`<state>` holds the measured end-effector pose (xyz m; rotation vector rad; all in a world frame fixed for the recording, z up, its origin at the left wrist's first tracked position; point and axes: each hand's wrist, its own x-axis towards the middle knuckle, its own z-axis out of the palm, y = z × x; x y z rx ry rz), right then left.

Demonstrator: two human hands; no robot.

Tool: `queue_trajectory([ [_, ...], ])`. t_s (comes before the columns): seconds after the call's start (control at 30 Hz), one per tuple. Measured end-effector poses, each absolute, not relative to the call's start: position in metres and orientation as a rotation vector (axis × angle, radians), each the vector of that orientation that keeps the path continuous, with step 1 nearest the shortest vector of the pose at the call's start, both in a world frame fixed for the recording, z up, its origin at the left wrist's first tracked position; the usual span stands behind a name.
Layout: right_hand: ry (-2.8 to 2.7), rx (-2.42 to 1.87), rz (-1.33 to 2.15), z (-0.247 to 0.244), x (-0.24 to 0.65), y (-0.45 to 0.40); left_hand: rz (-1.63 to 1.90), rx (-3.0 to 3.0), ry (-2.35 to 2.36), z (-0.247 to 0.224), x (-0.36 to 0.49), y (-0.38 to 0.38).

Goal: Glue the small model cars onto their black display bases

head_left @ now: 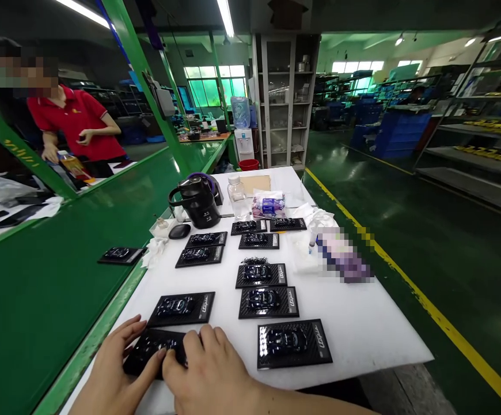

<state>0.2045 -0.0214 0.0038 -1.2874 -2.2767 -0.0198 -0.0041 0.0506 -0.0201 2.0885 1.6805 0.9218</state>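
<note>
A black display base with a small dark model car (pixel 147 346) lies at the table's near left, partly covered by both hands. My left hand (pixel 118 363) curves round its left side, fingers at the far edge and thumb by the car. Over the right part of the base, my right hand (pixel 207 363) is closed, its fingertips down at the car and partly hidden. Just beyond lies another car on a base (pixel 177 306). To the right, a similar car and base (pixel 293 344) sits near the front edge.
Several more cars on bases stand on the white table (pixel 363 328), with a black jug (pixel 198 202), clear bottle (pixel 237 199) and tissue pack (pixel 268 206) behind. One base (pixel 121 255) sits on the green surface at left. A person in red (pixel 78 121) stands beyond.
</note>
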Motion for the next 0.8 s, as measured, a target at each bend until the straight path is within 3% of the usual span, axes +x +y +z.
queue_trajectory([
  [0.6, -2.292, -1.232, 0.060, 0.004, 0.210, -0.027, 0.769, 2.240, 1.777, 0.003, 0.006, 0.023],
  [0.8, -2.221, -1.220, 0.181, 0.004, 0.213, -0.029, 0.541, 2.151, 1.592, 0.025, -0.008, 0.017],
])
